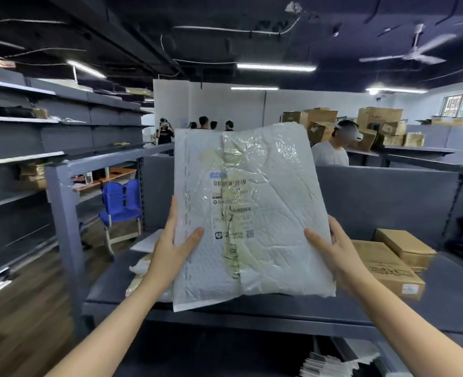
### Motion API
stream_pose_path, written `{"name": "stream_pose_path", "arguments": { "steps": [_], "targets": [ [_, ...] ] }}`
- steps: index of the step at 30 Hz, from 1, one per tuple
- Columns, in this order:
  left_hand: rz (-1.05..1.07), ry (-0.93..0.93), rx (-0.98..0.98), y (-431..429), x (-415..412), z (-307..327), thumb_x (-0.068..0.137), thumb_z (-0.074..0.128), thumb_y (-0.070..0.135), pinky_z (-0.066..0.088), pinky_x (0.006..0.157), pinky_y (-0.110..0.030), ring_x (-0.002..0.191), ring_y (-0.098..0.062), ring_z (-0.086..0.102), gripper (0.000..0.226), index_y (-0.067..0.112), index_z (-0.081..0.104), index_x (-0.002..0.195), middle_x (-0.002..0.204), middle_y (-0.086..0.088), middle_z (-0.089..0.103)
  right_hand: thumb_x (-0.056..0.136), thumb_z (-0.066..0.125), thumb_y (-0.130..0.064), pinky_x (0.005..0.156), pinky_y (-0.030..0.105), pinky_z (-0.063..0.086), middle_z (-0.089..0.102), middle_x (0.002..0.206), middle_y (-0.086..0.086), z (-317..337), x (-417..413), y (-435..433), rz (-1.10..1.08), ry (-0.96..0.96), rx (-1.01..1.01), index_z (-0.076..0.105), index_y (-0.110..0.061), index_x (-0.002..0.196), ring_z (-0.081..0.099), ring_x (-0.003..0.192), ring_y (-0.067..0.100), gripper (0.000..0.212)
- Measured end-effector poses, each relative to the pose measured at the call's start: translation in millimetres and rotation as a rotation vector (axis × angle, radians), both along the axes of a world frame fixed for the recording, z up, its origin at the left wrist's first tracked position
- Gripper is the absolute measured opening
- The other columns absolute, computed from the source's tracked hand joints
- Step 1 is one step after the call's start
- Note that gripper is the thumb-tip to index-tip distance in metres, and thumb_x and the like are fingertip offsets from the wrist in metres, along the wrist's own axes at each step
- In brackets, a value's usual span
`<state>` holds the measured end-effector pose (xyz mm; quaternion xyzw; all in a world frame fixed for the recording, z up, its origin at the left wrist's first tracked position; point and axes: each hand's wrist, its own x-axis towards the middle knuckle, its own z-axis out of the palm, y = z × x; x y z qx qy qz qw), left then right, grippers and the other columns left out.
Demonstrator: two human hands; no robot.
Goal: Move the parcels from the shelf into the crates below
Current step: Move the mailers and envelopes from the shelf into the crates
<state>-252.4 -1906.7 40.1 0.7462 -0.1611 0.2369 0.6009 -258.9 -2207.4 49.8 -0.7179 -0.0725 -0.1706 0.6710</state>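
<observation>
A: Left hand (174, 248): thumb in front, fingers behind, pinching the white padded parcel (249, 213) at its left edge. Right hand (333, 248): same grip, right edge.
B: Parcel location?
A: Upright in the air above the grey shelf (252, 314), label towards the wearer.
B: Hazards?
A: Glossy taped film and an edge-only grip: it may slip on lowering. The parcel also blocks sight downward.

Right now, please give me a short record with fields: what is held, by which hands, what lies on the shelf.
held item: white parcel, upright, label toward camera
left hand: grips its left edge
right hand: grips its right edge
shelf: grey, below the parcel
on shelf: two cardboard boxes at right, pale parcels at left
</observation>
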Motion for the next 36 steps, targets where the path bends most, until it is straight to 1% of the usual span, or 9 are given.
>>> {"name": "stream_pose_path", "arguments": {
  "steps": [2, 7, 11, 13, 15, 18, 24, 29, 36],
  "targets": [
    [-0.025, 0.020, -0.007, 0, 0, 0, 0.086, 0.062, 0.029, 0.020, 0.104, -0.011, 0.130, 0.016, 0.021, 0.077, 0.049, 0.010, 0.139, 0.138, 0.042, 0.015, 0.077, 0.069, -0.032, 0.089, 0.045, 0.053, 0.061, 0.120, 0.001, -3, -1, 3, -0.004, -0.008, 0.021, 0.049, -0.024, 0.124, 0.062, 0.107, 0.022, 0.052],
    [0.016, 0.013, -0.033, 3, -8, 2, 0.085, 0.066, 0.018, 0.022, 0.111, -0.021, 0.135, 0.006, 0.025, 0.079, 0.038, 0.019, 0.146, 0.150, 0.024, 0.022, 0.086, 0.065, -0.026, 0.081, 0.034, 0.055, 0.062, 0.117, -0.002, -9, -8, 5, 0.005, 0.000, -0.019, 0.050, -0.032, 0.114, 0.065, 0.101, 0.016, 0.032],
    [0.041, 0.070, -0.054, -4, -24, -6, 0.086, 0.066, 0.018, 0.021, 0.113, -0.025, 0.135, 0.003, 0.025, 0.077, 0.034, 0.021, 0.147, 0.148, 0.022, 0.024, 0.087, 0.063, -0.023, 0.065, 0.019, 0.054, 0.065, 0.117, -0.006, -11, -19, 0, 0.054, 0.028, -0.031, 0.044, -0.030, 0.130, 0.068, 0.093, 0.006, 0.048],
    [0.048, 0.081, -0.054, -8, -33, -10, 0.086, 0.066, 0.017, 0.021, 0.112, -0.023, 0.132, 0.005, 0.025, 0.077, 0.034, 0.023, 0.147, 0.147, 0.022, 0.025, 0.087, 0.061, -0.019, 0.065, 0.015, 0.054, 0.067, 0.113, -0.011, -14, -26, -6, 0.106, 0.033, -0.015, 0.026, -0.043, 0.140, 0.069, 0.092, 0.004, 0.068],
    [0.029, 0.086, -0.052, -10, -40, -9, 0.085, 0.067, 0.018, 0.024, 0.115, -0.029, 0.133, 0.003, 0.029, 0.077, 0.037, 0.024, 0.146, 0.148, 0.023, 0.027, 0.086, 0.061, -0.023, 0.072, 0.014, 0.053, 0.061, 0.125, -0.011, -17, -33, -8, 0.103, 0.045, -0.058, 0.014, -0.046, 0.144, 0.065, 0.102, 0.004, 0.078],
    [0.009, 0.062, -0.031, -13, -52, -4, 0.081, 0.067, 0.025, 0.031, 0.114, -0.038, 0.133, 0.001, 0.035, 0.077, 0.047, 0.024, 0.140, 0.145, 0.026, 0.032, 0.077, 0.066, -0.036, 0.102, 0.027, 0.042, 0.035, 0.148, -0.019, -22, -45, -9, 0.007, -0.024, -0.158, 0.016, -0.043, 0.146, 0.044, 0.129, 0.004, 0.085],
    [0.037, -0.045, 0.015, -17, -79, 10, 0.071, 0.073, 0.044, 0.032, 0.113, -0.042, 0.135, 0.001, 0.034, 0.076, 0.072, 0.026, 0.124, 0.145, 0.031, 0.032, 0.078, 0.074, -0.031, 0.095, 0.024, 0.049, 0.040, 0.143, -0.023, -26, -67, -14, -0.009, -0.148, -0.034, 0.019, -0.050, 0.142, 0.051, 0.121, -0.002, 0.086],
    [0.056, -0.072, 0.008, -24, -98, 14, 0.071, 0.069, 0.036, 0.035, 0.111, -0.044, 0.135, -0.002, 0.037, 0.076, 0.065, 0.027, 0.128, 0.148, 0.023, 0.035, 0.077, 0.075, -0.030, 0.095, 0.020, 0.048, 0.044, 0.143, -0.020, -25, -78, -19, 0.025, -0.199, -0.001, 0.025, -0.063, 0.129, 0.052, 0.122, 0.001, 0.079],
    [0.107, -0.049, 0.013, -29, -120, 5, 0.073, 0.068, 0.033, 0.033, 0.112, -0.044, 0.135, -0.002, 0.036, 0.078, 0.062, 0.025, 0.131, 0.148, 0.022, 0.034, 0.065, 0.077, -0.047, 0.107, 0.045, 0.041, 0.040, 0.145, -0.021, -30, -90, -20, 0.080, -0.168, -0.005, 0.027, -0.069, 0.125, 0.048, 0.127, 0.003, 0.081]
  ]
}}
